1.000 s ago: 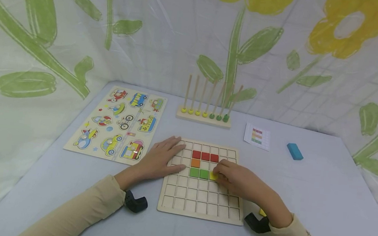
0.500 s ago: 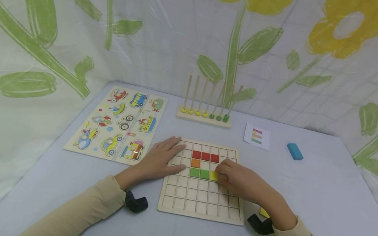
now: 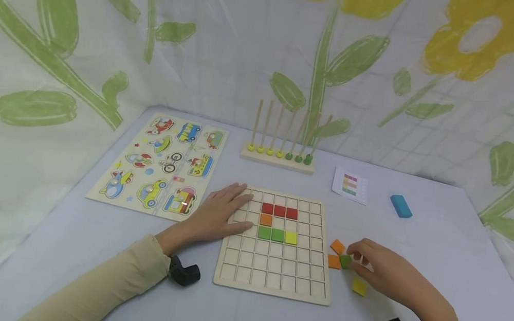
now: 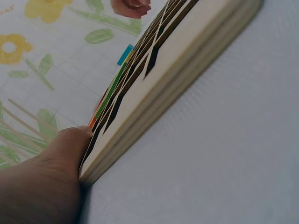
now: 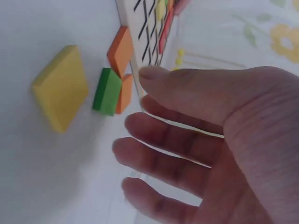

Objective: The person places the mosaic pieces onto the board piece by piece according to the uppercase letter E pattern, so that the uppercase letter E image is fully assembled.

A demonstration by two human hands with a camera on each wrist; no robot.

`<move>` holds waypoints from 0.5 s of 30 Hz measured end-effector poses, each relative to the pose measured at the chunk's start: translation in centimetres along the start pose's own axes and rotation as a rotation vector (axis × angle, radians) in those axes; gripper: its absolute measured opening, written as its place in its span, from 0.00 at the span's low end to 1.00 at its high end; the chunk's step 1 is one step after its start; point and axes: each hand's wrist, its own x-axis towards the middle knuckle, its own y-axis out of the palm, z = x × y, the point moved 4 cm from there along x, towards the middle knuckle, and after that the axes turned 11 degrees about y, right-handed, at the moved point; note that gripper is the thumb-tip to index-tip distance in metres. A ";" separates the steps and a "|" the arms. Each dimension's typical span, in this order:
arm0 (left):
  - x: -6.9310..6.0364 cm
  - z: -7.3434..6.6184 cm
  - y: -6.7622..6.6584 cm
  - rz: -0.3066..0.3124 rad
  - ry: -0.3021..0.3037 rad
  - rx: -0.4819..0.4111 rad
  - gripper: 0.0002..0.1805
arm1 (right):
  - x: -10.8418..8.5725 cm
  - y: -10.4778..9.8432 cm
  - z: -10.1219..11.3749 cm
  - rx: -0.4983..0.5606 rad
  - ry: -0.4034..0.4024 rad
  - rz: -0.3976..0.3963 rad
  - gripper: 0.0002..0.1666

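Observation:
My left hand rests with spread fingers on the left edge of the wooden grid board. Three red tiles lie in one row of it, an orange tile below, then two green tiles beside a yellow tile. Right of the board, my right hand hovers with loosely bent fingers near a loose green tile; in the right wrist view that green tile lies apart from the fingers. Two orange tiles and another yellow tile lie close by.
A vehicle puzzle board lies at the left. Behind the grid stands a bead rack with upright sticks. A printed pattern card and a blue block lie at the back right.
My right hand has let go of the yellow tile on the grid and moved right, off the board, to the loose tiles. My left hand stays in place.

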 end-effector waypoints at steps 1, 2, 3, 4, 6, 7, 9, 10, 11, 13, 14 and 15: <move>0.0 0.0 0.0 0.002 -0.001 0.000 0.39 | -0.4 0.2 -0.3 0.008 0.014 0.020 0.14; 0.0 0.0 0.0 0.003 0.000 0.002 0.39 | -0.9 0.4 -0.6 0.013 0.016 0.034 0.15; 0.0 0.0 0.0 0.004 0.000 0.001 0.39 | -1.3 0.6 -0.8 0.018 0.015 0.047 0.15; 0.0 0.0 0.0 0.004 0.000 0.000 0.39 | -1.7 0.8 -1.0 0.025 0.014 0.061 0.16; 0.1 0.0 0.0 0.002 0.000 0.001 0.39 | -2.4 1.2 -1.3 0.030 0.003 0.082 0.18; 0.1 0.0 0.0 0.002 -0.001 0.002 0.39 | -2.7 1.3 -1.4 0.027 -0.005 0.088 0.18; 0.1 0.0 -0.1 0.000 -0.003 0.001 0.39 | -3.0 1.6 -1.5 0.016 -0.028 0.081 0.19; 0.1 0.0 -0.1 0.001 -0.005 0.001 0.39 | -3.1 1.7 -1.5 0.010 -0.039 0.073 0.19; 0.1 0.1 0.0 0.001 -0.006 0.001 0.39 | -3.1 1.7 -1.4 0.003 -0.056 0.060 0.19; 0.1 0.1 0.0 0.003 -0.008 0.000 0.39 | -3.1 1.8 -1.3 -0.010 -0.081 0.027 0.19; 0.1 0.2 0.1 0.004 -0.008 0.001 0.39 | -3.1 1.8 -1.3 -0.017 -0.089 0.010 0.19; 0.1 0.2 0.2 0.005 -0.007 0.000 0.39 | -3.1 1.9 -1.3 -0.023 -0.091 -0.003 0.19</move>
